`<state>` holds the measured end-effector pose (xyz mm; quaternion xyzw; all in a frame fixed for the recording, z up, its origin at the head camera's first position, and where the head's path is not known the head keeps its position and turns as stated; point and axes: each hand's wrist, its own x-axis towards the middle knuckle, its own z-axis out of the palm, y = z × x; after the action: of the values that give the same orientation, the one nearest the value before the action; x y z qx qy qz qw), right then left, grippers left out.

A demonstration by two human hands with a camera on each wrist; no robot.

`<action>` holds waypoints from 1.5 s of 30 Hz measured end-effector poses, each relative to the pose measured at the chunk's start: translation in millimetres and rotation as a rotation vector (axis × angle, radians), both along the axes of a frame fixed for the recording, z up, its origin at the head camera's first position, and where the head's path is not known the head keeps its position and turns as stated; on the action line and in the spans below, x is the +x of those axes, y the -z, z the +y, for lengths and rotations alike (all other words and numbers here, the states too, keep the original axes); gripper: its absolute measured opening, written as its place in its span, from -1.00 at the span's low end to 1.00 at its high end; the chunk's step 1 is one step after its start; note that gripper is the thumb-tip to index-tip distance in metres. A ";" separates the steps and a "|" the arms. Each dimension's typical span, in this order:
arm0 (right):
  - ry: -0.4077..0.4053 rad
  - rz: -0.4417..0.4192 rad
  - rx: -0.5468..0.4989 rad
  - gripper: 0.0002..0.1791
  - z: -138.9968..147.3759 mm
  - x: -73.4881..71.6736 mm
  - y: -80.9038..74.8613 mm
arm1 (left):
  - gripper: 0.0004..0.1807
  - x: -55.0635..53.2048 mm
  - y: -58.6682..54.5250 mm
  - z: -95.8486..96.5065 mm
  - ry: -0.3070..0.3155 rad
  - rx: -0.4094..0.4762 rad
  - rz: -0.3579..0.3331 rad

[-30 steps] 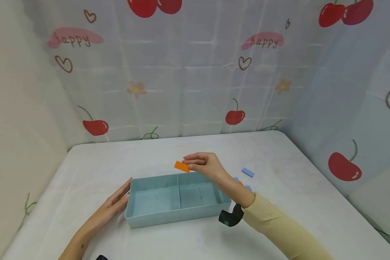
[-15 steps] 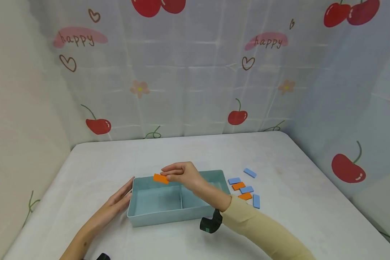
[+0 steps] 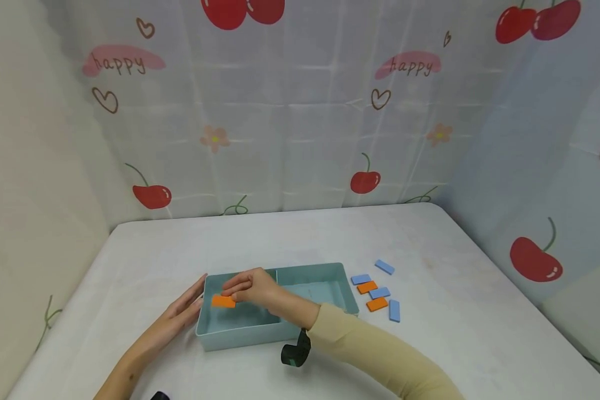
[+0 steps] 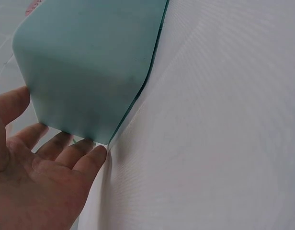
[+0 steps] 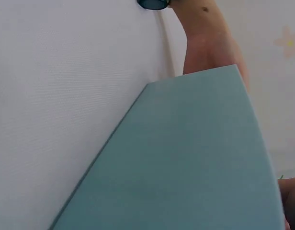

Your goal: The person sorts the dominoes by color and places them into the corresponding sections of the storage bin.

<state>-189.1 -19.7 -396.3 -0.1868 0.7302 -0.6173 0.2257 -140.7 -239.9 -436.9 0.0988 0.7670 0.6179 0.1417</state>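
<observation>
In the head view, my right hand (image 3: 256,289) pinches one end of a flat orange block (image 3: 223,301) over the left compartment of a pale teal two-part box (image 3: 245,336). The block lies below the level of the box's far rim in this view. My left hand (image 3: 174,315) rests against the box's left end with its fingers extended. In the left wrist view, the left hand (image 4: 49,177) has thumb and fingertips along the edges of that end wall (image 4: 90,72). The right wrist view is mostly filled by the box's long side (image 5: 171,158), which hides most of the right hand.
Several blue blocks (image 3: 394,310) and two orange blocks (image 3: 377,304) lie on the white tablecloth (image 3: 455,311) right of the box. A divider (image 3: 278,276) splits the box. A cherry-print curtain (image 3: 300,111) hangs behind the table.
My right hand has carried the orange block leftward and down, from above the box's far edge into the left compartment's space. The left hand has stayed at the box's left end.
</observation>
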 end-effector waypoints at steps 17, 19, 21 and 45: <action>-0.052 0.148 0.249 -0.83 -18.7 1.6 16.0 | -0.38 -0.9 0.9 -2.3 0.017 0.015 0.026; -0.062 0.167 0.265 -0.85 -18.9 2.1 16.8 | -0.38 -1.1 1.4 -2.4 0.019 0.018 0.028; -0.066 0.178 0.276 -0.86 -19.1 2.1 17.2 | -0.38 -1.4 1.8 -2.4 0.018 0.019 0.027; -0.239 0.124 0.268 -0.86 -18.7 5.8 16.2 | -0.38 -0.2 1.0 -2.0 0.005 0.010 0.004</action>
<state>-183.3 -38.4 -412.5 -0.2784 0.7910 -0.4704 0.2748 -140.9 -241.9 -437.8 0.1026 0.7639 0.6212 0.1414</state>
